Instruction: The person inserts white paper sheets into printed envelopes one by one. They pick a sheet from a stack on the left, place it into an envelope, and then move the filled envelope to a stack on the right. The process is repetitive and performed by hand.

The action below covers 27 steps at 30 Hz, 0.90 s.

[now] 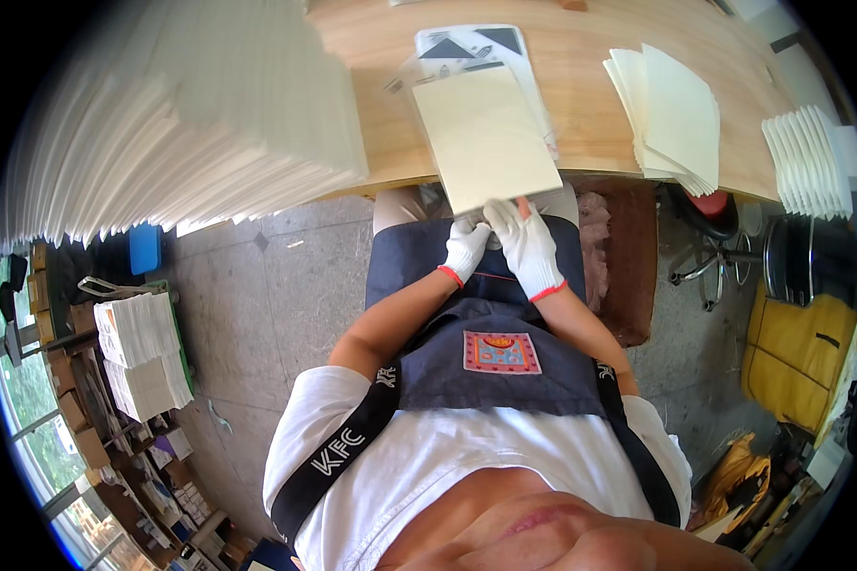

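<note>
A flat rectangular cream paper pack (488, 138), with what looks like a clear sleeve edge round it, lies tilted on the table and juts over its front edge. At the pack's near edge are both my hands, in white knit gloves with red cuffs. My left hand (467, 250) is closed, its fingers curled close to the right one; what they hold is hidden. My right hand (527, 249) has its fingers bent onto the near edge, and one fingertip shows bare. Beneath the pack lie printed clear plastic sleeves (500, 43) with dark patches.
A tall mass of white paper stacks (209, 133) fills the table's left. Fanned cream sheets (681, 119) lie on the wooden table (581, 124) at right, with more folded stacks (807, 162) beyond. A wheeled stool (709, 214) and a paper-loaded crate (143, 352) stand on the floor.
</note>
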### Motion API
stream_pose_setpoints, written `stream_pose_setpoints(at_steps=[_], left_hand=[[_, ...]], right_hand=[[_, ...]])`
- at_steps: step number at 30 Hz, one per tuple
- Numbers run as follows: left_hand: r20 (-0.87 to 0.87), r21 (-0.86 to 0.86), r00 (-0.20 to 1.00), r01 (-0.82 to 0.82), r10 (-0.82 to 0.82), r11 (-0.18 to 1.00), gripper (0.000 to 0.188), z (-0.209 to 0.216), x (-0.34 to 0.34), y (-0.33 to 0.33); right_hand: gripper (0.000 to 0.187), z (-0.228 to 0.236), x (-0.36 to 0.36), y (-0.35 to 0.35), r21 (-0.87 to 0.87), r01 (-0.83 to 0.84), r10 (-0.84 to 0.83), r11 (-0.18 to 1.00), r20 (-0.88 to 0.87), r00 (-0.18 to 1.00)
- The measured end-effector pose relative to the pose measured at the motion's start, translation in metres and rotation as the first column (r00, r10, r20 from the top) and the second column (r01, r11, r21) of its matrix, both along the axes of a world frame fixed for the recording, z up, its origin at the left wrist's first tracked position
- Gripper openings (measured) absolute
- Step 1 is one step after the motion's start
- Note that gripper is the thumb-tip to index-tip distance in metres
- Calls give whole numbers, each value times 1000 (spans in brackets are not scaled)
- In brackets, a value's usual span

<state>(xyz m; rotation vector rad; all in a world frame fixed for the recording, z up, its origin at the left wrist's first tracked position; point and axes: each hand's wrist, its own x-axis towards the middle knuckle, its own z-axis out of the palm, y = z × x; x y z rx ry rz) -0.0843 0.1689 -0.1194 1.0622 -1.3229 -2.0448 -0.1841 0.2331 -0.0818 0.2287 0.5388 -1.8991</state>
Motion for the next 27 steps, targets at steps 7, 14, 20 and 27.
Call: stream_pose_setpoints(at_steps=[7, 14, 20, 27], left_hand=[[40, 433, 999, 10, -30, 902, 33, 33, 17, -24], [170, 69, 985, 0, -11, 998, 21, 41, 49, -55], [216, 121, 972, 61, -86, 991, 33, 41, 66, -65], [91, 200, 991, 75, -95, 977, 28, 42, 70, -63]], right_hand=[[27, 13, -27, -5, 342, -312, 430, 886, -358, 829], [34, 51, -28, -42, 309, 228, 375, 923, -592, -714], [34, 39, -32, -57, 368, 173, 380, 914, -623, -684], [19, 54, 11, -57, 652, 118, 430, 749, -344, -835]])
